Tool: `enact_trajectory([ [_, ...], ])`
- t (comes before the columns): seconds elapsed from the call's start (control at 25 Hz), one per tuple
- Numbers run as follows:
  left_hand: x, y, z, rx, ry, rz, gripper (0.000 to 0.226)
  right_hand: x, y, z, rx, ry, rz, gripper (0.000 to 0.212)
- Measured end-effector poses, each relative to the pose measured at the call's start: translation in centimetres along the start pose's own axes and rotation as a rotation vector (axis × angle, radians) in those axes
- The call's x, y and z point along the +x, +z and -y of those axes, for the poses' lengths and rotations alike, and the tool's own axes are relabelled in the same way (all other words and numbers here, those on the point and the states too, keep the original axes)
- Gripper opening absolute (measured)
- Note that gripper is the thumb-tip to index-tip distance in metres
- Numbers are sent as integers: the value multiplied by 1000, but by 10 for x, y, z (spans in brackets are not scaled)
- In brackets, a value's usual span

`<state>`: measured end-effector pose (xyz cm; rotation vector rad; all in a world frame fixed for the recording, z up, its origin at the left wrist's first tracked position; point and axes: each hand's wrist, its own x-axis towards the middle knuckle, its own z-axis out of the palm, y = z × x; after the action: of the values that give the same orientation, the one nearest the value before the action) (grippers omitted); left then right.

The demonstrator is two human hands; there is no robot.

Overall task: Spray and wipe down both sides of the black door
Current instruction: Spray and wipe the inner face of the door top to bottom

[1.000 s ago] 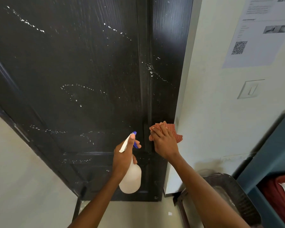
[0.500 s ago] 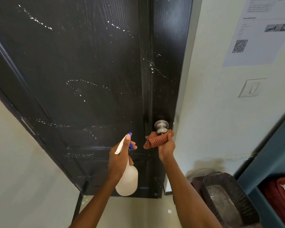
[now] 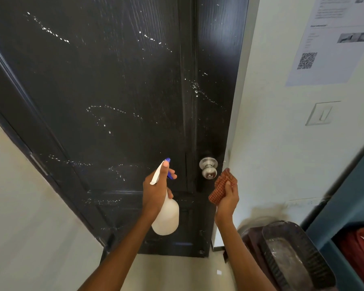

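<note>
The black door (image 3: 118, 91) stood closed in front of the person and filled the upper left of the view, and its face carried many lines and dots of white spray that were not yet wiped away. The round metal knob (image 3: 208, 170) sat near the door's right edge, low in the view. The left hand (image 3: 156, 194) was curled around the neck of a white spray bottle (image 3: 166, 217), with the blue nozzle pointing at the door and one finger lying along the top of the trigger part. The right hand (image 3: 228, 198) gripped a bunched orange checked cloth (image 3: 221, 186), which was held just beside the knob, below and to the right of it, and apart from the door surface. I judged that the spraying of this side was mostly done and the wiping was the step in hand. The next move would ask the right hand to press the cloth flat on the door and pass it over the wet marks, which lay mainly above and to the left of both hands. On the right were a pale wall with a paper notice (image 3: 332, 40) and a light switch (image 3: 322, 113), and a dark bin (image 3: 292, 255) stood on the floor.
</note>
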<state>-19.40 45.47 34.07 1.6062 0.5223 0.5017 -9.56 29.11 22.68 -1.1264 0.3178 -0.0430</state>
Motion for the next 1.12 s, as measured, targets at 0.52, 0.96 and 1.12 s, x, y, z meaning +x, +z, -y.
enact_trajectory([
  [0.52, 60, -17, -237, -92, 454, 11, 62, -9, 218, 241, -69, -1077, 266, 62],
  [0.96, 87, -39, -490, -247, 751, 86, 68, -24, 354, 498, -194, -1618, 159, 66],
  [1.12, 97, -41, -543, -241, 827, 103, 63, -27, 374, 558, -187, -1711, 91, 66],
])
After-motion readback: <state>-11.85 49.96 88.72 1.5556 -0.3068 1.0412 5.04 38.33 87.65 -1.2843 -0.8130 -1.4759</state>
